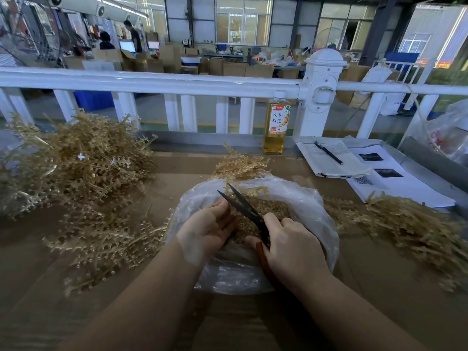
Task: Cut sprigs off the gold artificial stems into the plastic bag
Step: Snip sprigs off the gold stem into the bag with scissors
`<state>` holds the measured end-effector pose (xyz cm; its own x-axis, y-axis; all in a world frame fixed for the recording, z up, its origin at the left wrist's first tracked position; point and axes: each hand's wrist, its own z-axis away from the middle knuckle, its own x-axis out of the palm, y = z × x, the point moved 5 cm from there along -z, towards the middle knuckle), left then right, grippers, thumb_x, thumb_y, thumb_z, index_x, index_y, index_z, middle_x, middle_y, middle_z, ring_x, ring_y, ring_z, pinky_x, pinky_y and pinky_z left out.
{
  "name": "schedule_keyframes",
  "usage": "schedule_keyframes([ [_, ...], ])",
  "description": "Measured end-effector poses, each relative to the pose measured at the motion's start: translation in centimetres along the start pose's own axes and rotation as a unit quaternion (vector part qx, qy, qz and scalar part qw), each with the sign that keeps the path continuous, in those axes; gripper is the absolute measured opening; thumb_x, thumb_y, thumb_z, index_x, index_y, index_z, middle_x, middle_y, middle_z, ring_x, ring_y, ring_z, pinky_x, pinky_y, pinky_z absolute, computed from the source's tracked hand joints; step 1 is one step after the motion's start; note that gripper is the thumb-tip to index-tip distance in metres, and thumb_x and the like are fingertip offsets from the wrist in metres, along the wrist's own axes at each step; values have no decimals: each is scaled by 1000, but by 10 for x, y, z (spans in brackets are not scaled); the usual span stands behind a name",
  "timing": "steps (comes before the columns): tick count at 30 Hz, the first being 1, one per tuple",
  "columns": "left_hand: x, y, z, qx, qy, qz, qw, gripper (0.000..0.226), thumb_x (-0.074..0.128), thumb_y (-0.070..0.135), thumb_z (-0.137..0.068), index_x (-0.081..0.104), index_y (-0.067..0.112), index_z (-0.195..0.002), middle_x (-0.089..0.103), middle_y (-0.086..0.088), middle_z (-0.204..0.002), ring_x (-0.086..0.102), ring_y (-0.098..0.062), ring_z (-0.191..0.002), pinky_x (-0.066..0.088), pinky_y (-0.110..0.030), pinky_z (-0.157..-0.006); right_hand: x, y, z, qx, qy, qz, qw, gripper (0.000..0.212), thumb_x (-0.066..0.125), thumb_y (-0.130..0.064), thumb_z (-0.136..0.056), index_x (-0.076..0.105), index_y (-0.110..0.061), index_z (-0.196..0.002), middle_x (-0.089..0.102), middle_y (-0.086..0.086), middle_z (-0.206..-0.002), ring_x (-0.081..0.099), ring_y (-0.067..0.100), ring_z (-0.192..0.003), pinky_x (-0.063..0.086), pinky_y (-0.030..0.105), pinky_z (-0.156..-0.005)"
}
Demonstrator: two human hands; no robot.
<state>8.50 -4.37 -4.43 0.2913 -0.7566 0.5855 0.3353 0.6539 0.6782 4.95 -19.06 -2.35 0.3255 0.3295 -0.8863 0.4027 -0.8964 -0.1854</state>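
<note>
On the brown cardboard-covered table (177,173), a big heap of gold artificial stems (76,163) is lying at far left. Right of it, the left hand (210,229) is reaching palm-up over the crumpled clear plastic bag (314,214), fingers loosely curled around 1 gold stem (240,163). Cut gold sprigs (273,207) are sitting inside the bag. The right hand (293,247) is gripping black scissors with brown handles (247,207), blades parted. Further right, another gold stem pile (410,224) is lying.

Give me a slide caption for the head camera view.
Right hand works open scissors over the plastic bag of cut sprigs; left hand steadies a gold stem.
</note>
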Motion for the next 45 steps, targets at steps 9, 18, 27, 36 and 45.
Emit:
schedule_keyframes([
  [9, -4, 0, 0, -31, -3, 37, 999, 17, 50, 9, -94, 64, 7, -85, 65, -7, -74, 58, -17, -71, 50, -30, -68, 5, -5, -1, -14, -19, 4, 1000, 49, 29, -62, -94, 39, -25, -123, 58, 3, -103, 56, 22, -94, 41, 30, -72],
  [18, -3, 1, 3, -35, 8, 34, 999, 19, 48, 10, -96, 64, 8, -87, 66, -5, -63, 58, -17, -72, 47, -28, -69, 1, -18, -3, -58, -4, 13, 998, 41, 34, -49, -99, 46, -17, -120, 63, 8, -93, 62, 27, -83, 33, 29, -62],
  [27, 1, 0, 0, -1, 9, 7, 1000, 17, 48, 7, -95, 62, 12, -86, 65, -2, -78, 58, -14, -73, 46, -25, -71, 4, -9, -3, -28, 4, 35, 999, 32, 30, -42, -102, 42, -21, -123, 62, 4, -99, 61, 23, -89, 33, 29, -63],
  [36, 3, -1, 1, 10, 20, -3, 1000, 17, 47, 4, -96, 60, 11, -89, 61, -4, -82, 56, -15, -72, 47, -25, -70, 10, -3, -6, -34, -22, 29, 999, 41, 29, -49, -100, 41, -18, -125, 64, 5, -100, 62, 24, -89, 32, 30, -64],
  [45, 0, -3, -1, 25, 14, 1, 1000, 19, 51, 2, -93, 55, 12, -77, 62, -2, -58, 59, -14, -63, 52, -26, -60, -3, -1, -7, 20, -7, -44, 999, 39, 36, -61, -93, 47, -24, -99, 57, -8, -71, 61, 15, -70, 44, 27, -58],
])
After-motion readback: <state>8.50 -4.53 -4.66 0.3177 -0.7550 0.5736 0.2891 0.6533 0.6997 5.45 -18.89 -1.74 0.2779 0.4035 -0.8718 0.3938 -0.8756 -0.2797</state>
